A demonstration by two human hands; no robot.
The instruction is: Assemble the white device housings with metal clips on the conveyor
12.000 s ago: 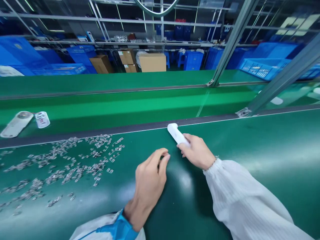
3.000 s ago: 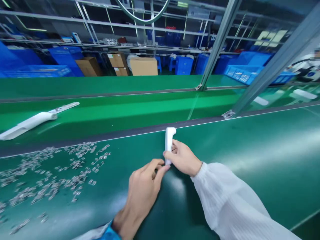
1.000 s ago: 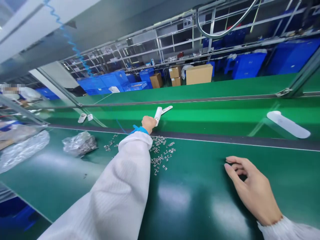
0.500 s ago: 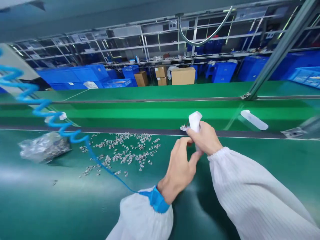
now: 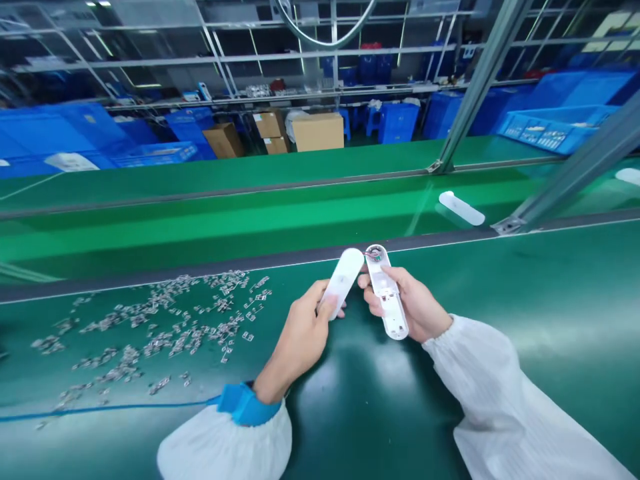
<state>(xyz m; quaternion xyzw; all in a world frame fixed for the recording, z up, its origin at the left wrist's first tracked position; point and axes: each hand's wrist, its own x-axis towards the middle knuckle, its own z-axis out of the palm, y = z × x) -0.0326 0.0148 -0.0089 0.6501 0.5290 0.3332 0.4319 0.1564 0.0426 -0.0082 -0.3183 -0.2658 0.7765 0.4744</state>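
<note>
My left hand (image 5: 307,325) is closed on a long white plastic cover (image 5: 345,280) with rounded ends, its smooth face toward me. In my right hand (image 5: 413,300) lies a matching white plastic housing (image 5: 393,313), its hollow inside facing up. Thin wires and a small circuit part show at the housing's top end, close to the cover's upper tip. Both pieces are held above the green work surface, tilted away from each other at the bottom. A blue wrist strap (image 5: 247,405) sits around my left wrist.
Many small metal clips (image 5: 165,320) lie scattered on the green table (image 5: 350,413) at left. Beyond the edge runs a green conveyor belt (image 5: 250,220) with another white piece (image 5: 461,208) on it. A metal post (image 5: 483,87) rises at right; a blue crate (image 5: 555,127) stands behind.
The white unit, earlier held together in both hands, is now parted into cover and housing, one in each hand. My view has turned to the right.
</note>
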